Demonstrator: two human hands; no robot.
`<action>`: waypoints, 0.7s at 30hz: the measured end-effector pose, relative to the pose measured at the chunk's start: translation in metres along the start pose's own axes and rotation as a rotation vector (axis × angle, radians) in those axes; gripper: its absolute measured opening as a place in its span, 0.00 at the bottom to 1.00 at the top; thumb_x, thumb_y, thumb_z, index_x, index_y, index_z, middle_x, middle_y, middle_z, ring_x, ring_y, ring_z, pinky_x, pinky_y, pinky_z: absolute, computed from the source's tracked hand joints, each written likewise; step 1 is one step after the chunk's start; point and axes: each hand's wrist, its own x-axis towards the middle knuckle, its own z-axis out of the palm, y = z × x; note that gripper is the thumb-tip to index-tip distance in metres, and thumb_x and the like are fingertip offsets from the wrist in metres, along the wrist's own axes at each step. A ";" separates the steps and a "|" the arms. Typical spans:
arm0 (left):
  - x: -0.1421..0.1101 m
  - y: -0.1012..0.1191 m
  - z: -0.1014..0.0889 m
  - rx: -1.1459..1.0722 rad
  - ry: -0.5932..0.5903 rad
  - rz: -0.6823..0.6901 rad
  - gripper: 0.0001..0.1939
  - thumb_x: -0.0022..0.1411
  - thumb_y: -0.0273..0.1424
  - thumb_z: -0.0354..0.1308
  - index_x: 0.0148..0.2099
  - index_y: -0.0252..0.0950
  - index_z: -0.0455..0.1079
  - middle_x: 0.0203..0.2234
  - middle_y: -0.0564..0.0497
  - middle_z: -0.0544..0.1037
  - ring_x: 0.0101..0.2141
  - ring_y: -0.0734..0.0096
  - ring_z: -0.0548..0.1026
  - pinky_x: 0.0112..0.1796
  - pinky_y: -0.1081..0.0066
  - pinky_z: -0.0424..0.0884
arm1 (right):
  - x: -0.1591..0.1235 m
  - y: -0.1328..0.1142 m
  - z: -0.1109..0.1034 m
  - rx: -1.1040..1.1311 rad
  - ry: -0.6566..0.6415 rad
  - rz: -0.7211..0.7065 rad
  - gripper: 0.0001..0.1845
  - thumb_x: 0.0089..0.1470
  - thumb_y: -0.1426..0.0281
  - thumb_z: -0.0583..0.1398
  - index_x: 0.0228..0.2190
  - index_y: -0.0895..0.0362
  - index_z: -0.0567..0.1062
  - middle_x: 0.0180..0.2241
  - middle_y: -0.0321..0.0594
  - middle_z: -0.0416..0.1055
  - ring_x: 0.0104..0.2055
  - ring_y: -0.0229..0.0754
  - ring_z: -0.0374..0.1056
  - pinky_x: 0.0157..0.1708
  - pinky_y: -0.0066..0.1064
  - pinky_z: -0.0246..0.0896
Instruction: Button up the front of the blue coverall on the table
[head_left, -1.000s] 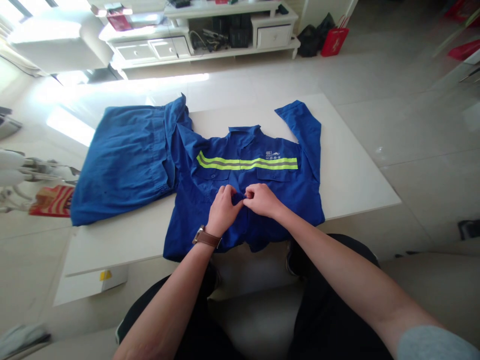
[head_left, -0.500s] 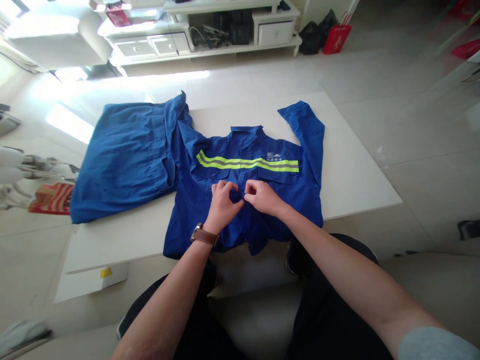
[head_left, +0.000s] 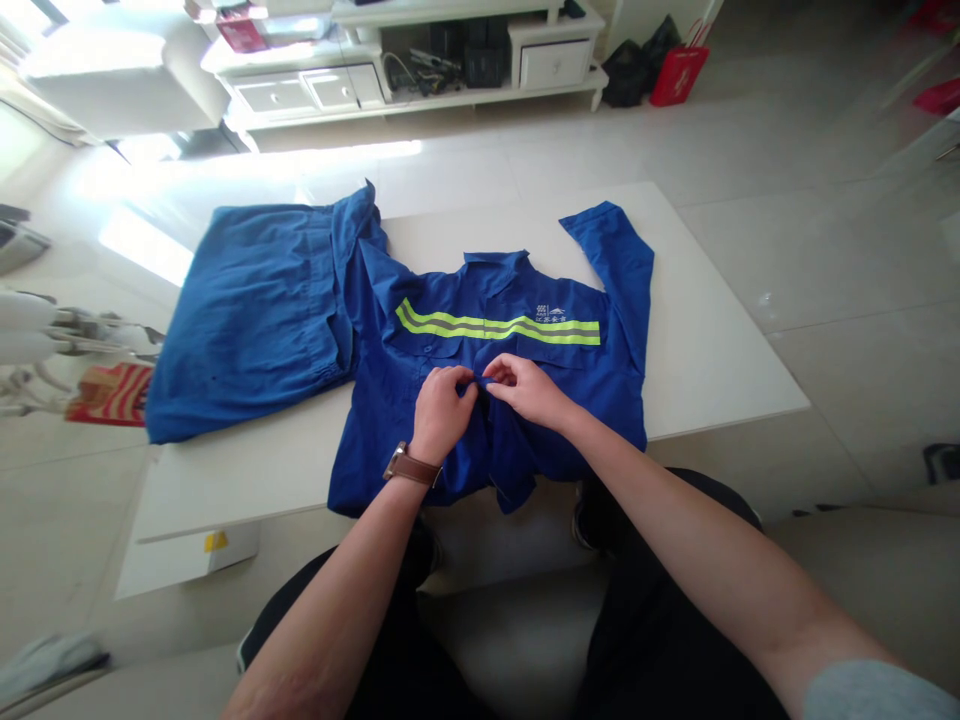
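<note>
A blue work jacket (head_left: 420, 430) lies front up, its collar away from me and its lower hem over the table's near edge. Across its chest runs a yellow-green and grey reflective stripe (head_left: 457, 326), with a white logo above it on the right. My left hand (head_left: 444, 405), a brown-strapped watch on its wrist, pinches the jacket's front edge below the stripe. Close beside it, my right hand (head_left: 529, 390) pinches the same front opening with thumb and forefinger. The fingertips nearly meet; any button between them is too small to make out.
Folded blue trousers or similar garment (head_left: 247, 310) lie on the white table (head_left: 720, 360) left of the jacket, touching its sleeve. Beyond stand a white TV cabinet (head_left: 315, 95), a black bag and a red paper bag (head_left: 679, 77). My knees are under the near edge.
My fingertips have come closer together at the jacket front, and the right hand has shifted slightly. Both hands still pinch the cloth. The jacket lies nearly as before.
</note>
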 end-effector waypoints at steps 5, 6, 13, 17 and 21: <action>-0.001 0.004 0.000 0.006 0.007 0.026 0.08 0.65 0.27 0.58 0.40 0.37 0.79 0.35 0.49 0.82 0.41 0.61 0.75 0.45 0.64 0.71 | -0.005 -0.004 -0.002 -0.161 0.041 -0.013 0.07 0.50 0.72 0.66 0.34 0.59 0.78 0.29 0.35 0.73 0.32 0.37 0.66 0.36 0.30 0.61; -0.001 0.004 0.000 0.005 0.005 0.027 0.08 0.65 0.27 0.58 0.41 0.37 0.80 0.35 0.49 0.82 0.41 0.61 0.75 0.45 0.64 0.71 | -0.005 -0.004 -0.003 -0.199 0.057 -0.019 0.04 0.52 0.74 0.65 0.33 0.59 0.79 0.28 0.35 0.74 0.31 0.37 0.66 0.37 0.30 0.60; -0.001 0.008 -0.003 0.005 -0.020 0.033 0.09 0.64 0.28 0.59 0.40 0.37 0.82 0.33 0.49 0.80 0.40 0.62 0.75 0.46 0.64 0.71 | -0.003 -0.001 -0.001 -0.264 0.116 -0.047 0.05 0.56 0.75 0.62 0.34 0.58 0.79 0.30 0.36 0.75 0.33 0.37 0.67 0.38 0.29 0.59; -0.002 0.009 -0.004 0.012 -0.034 0.046 0.10 0.65 0.29 0.59 0.41 0.38 0.82 0.33 0.49 0.80 0.40 0.62 0.75 0.47 0.64 0.72 | -0.002 0.000 0.002 -0.304 0.134 -0.046 0.08 0.58 0.75 0.60 0.38 0.58 0.79 0.31 0.36 0.73 0.34 0.38 0.67 0.39 0.30 0.58; -0.002 0.008 -0.004 0.020 -0.056 0.068 0.10 0.65 0.29 0.58 0.41 0.38 0.82 0.33 0.49 0.80 0.41 0.61 0.75 0.47 0.64 0.72 | -0.002 -0.001 0.001 -0.332 0.090 -0.042 0.09 0.57 0.76 0.60 0.39 0.58 0.79 0.30 0.35 0.72 0.33 0.38 0.65 0.39 0.30 0.58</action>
